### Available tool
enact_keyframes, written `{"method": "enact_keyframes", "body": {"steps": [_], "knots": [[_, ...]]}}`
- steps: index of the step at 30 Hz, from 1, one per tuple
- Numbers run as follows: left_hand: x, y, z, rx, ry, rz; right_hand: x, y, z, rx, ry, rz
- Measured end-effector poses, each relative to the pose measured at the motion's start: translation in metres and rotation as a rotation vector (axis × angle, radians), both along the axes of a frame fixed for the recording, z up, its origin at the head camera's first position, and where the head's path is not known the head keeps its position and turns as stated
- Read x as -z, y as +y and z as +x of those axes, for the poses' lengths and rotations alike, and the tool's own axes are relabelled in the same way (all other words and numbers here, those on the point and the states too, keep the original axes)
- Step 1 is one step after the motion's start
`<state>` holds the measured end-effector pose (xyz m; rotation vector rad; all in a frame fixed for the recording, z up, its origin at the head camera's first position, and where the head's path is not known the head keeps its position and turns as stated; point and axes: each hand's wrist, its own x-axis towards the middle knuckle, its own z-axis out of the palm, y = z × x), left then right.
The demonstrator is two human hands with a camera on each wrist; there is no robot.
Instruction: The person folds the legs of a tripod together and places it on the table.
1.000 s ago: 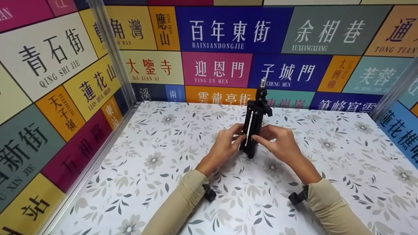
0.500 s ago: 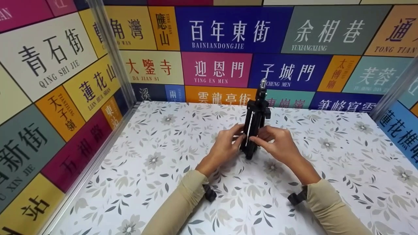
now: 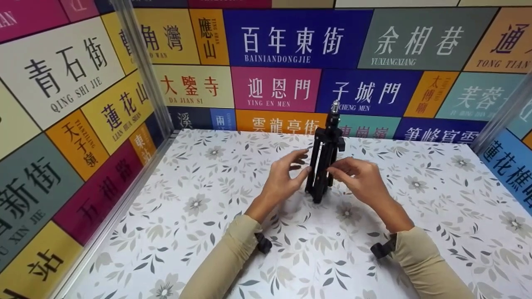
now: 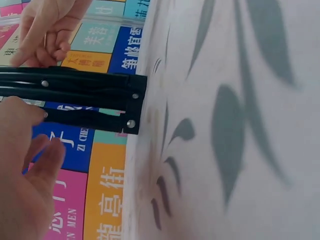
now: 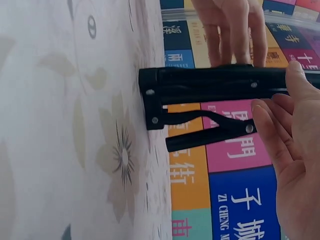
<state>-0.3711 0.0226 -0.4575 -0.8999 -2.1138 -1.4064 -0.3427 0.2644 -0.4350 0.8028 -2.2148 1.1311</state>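
A folded black tripod stand (image 3: 329,133) with a silver screw tip stands upright on the table, leaning slightly. On its left side my left hand (image 3: 284,176) has its fingers spread, thumb touching or almost touching a leg. My right hand (image 3: 360,178) pinches a leg on the right side between thumb and fingers. In the right wrist view that leg (image 5: 207,139) is swung a little out from the lower bracket. The left wrist view shows the stand's foot bracket (image 4: 134,105) just above or on the cloth; I cannot tell which.
The table (image 3: 166,232) has a white cloth with grey leaves and flowers. Behind it rises a wall (image 3: 274,87) of coloured sign panels, with another wall (image 3: 66,66) on the left. Dark bands with black mounts (image 3: 383,249) sit at both wrists.
My left hand has loosened its grip and drawn slightly left, fingers spreading. The right hand has shifted a little to the right with a leg. Earlier, the stand turned slightly.
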Motion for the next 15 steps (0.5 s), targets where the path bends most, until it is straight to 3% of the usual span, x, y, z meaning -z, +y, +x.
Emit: {"method": "enact_keyframes", "body": {"steps": [4, 8, 15], "knots": [[-0.005, -0.001, 0.001, -0.02, 0.082, 0.053, -0.002, 0.002, 0.001, 0.031, 0.02, -0.048], [-0.005, 0.002, 0.004, 0.049, 0.14, 0.051, -0.003, 0.0, 0.003, 0.076, 0.074, -0.061], [-0.004, 0.008, 0.009, 0.18, 0.092, 0.04, 0.014, 0.009, -0.012, 0.105, 0.058, -0.033]]}}
